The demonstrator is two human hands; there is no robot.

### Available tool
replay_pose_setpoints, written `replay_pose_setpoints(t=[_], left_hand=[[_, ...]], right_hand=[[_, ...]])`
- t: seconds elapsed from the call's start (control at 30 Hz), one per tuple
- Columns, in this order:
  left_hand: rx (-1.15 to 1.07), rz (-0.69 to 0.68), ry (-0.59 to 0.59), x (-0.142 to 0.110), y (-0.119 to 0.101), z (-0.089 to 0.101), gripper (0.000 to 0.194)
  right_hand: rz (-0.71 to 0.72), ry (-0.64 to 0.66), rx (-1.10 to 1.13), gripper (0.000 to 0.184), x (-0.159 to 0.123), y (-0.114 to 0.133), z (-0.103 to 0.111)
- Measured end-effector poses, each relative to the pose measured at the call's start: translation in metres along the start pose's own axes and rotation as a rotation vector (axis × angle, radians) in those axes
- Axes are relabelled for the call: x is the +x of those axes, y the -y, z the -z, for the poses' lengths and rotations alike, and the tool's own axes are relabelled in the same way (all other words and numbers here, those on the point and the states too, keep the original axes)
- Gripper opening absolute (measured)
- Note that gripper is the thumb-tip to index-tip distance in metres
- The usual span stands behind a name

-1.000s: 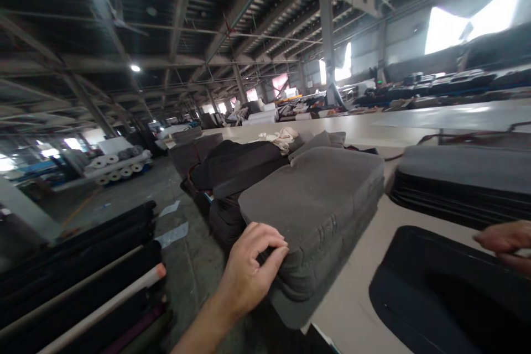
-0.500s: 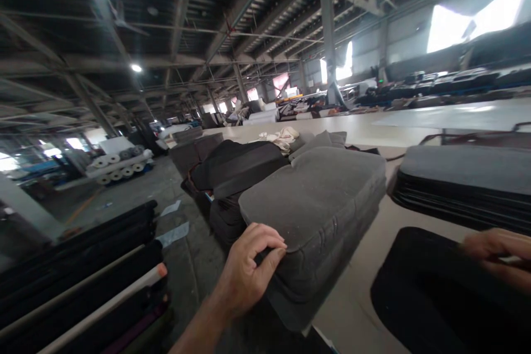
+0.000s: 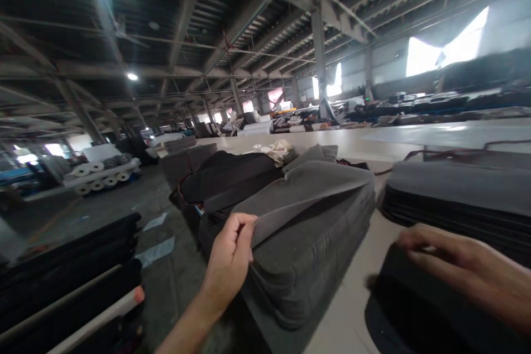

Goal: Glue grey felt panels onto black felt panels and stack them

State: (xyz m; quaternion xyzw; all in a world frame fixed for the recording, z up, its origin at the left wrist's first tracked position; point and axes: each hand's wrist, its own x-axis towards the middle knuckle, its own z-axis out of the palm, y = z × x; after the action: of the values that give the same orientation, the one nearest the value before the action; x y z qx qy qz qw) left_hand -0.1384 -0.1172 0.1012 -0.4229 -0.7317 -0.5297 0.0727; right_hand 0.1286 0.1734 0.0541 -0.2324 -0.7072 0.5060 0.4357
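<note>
A person stands at a long table (image 3: 352,310) in a dim warehouse. The left hand (image 3: 230,257) pinches the near corner of the top grey sheet (image 3: 307,188) between thumb and fingers and holds it raised, so that one sheet peels clear of the grey stack (image 3: 315,254) just beyond the hand while the sheets beneath lie flat. The right hand (image 3: 460,268), blurred, lies fingers together and stretched flat over a black piece (image 3: 398,321) at the table's near edge, seemingly pressing it down; whether it grips anything cannot be told. Past the right hand sits a second stack (image 3: 452,193), grey on top with black layers under it. Beyond the left hand lie black bundles (image 3: 232,174) and pale cloth (image 3: 274,149). Left of and below that hand, fabric rolls (image 3: 70,287) rest beside the floor aisle; more white rolls (image 3: 102,177) lie far off.
</note>
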Motion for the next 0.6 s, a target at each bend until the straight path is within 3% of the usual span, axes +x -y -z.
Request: replay_pose_setpoints(t=[0.03,0.1,0.17,0.23,0.3,0.37,0.5,0.6], left_hand=[[-0.023,0.008,-0.029,0.007,0.0,0.0,0.033],[-0.082,-0.01,-0.079,0.019,-0.002,0.001,0.035],[-0.109,-0.061,-0.111,0.027,-0.003,0.0,0.034],[-0.098,-0.119,-0.137,0.031,-0.004,0.001,0.032],[-0.109,-0.152,-0.155,0.031,-0.005,0.001,0.029],[-0.15,-0.157,-0.164,0.028,-0.004,0.002,0.028],[-0.108,-0.13,-0.199,0.02,0.002,0.005,0.032],[-0.097,-0.038,-0.078,0.016,0.005,0.004,0.038]], right_hand=[[0.003,0.125,-0.112,0.037,0.006,0.011,-0.01],[-0.025,0.231,-0.134,0.047,0.018,0.029,-0.029],[-0.122,0.207,0.036,0.046,0.031,0.041,-0.045],[-0.253,0.167,0.25,0.033,0.046,0.046,-0.056],[-0.363,0.117,0.436,0.021,0.063,0.045,-0.063],[-0.451,0.063,0.567,0.02,0.083,0.039,-0.066],[-0.527,0.0,0.681,0.032,0.123,0.028,-0.069],[-0.513,0.022,0.681,0.033,0.147,0.026,-0.074]])
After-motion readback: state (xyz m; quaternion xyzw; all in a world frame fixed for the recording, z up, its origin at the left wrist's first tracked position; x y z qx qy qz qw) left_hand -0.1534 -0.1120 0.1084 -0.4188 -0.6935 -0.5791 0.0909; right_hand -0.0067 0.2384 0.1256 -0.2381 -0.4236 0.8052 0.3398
